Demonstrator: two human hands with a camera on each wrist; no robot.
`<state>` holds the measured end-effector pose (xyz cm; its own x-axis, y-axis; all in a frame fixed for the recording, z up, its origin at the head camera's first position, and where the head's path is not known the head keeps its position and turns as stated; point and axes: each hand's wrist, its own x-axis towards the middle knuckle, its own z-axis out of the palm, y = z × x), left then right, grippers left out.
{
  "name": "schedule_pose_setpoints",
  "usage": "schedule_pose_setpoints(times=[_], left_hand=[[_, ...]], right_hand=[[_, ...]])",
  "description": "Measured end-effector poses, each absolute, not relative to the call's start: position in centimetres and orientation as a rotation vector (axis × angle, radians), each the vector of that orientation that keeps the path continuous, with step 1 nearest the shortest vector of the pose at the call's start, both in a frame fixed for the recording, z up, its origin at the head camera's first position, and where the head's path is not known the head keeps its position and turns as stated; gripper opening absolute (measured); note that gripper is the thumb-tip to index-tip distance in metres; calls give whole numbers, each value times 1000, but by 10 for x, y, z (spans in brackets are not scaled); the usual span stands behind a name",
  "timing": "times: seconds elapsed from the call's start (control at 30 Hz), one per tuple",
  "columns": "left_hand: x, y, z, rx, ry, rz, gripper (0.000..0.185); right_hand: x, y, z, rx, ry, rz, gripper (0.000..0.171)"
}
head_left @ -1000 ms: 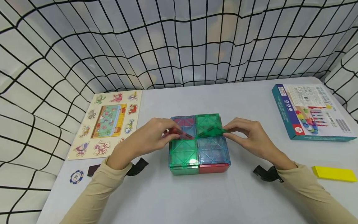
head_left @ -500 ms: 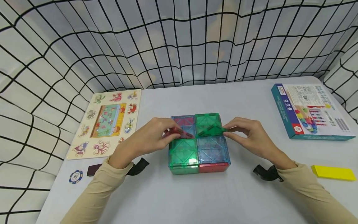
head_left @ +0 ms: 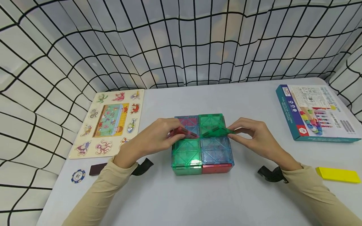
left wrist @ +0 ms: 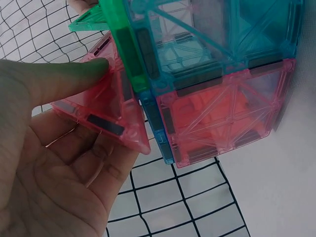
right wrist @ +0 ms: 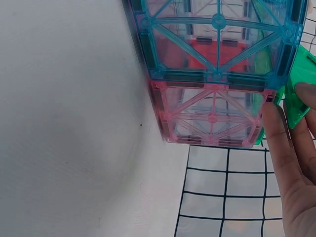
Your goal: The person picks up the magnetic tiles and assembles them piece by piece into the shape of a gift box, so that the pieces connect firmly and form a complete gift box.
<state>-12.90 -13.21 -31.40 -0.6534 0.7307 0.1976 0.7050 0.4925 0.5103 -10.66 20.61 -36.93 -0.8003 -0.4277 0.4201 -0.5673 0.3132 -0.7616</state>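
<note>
Left hand (head_left: 152,139) pinched red triangle tile (head_left: 182,133), right hand (head_left: 254,138) pinched green triangle tile (head_left: 216,131) above the magnetic tile box (head_left: 202,150) between them; magnets could've snapped them askew.

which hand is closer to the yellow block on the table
The right hand. It pinches a green tile atop the tile box, on the yellow block's side of the table. The left hand holds a red tile farther away.

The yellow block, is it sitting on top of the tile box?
No, the yellow block lies flat on the table by the right sleeve, well apart from the tile box.
</note>
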Motion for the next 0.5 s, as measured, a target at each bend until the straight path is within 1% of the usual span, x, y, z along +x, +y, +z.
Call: schedule_pose_setpoints(times=[0.27, 0.5], left_hand=[[-130, -132, -315, 1299, 2651, 893, 5], [-130, -133, -316, 1302, 2671, 849, 10]], right_hand=[[-107, 208, -369, 937, -2421, 1516, 38], [-108, 211, -366, 999, -2449, 1496, 39]])
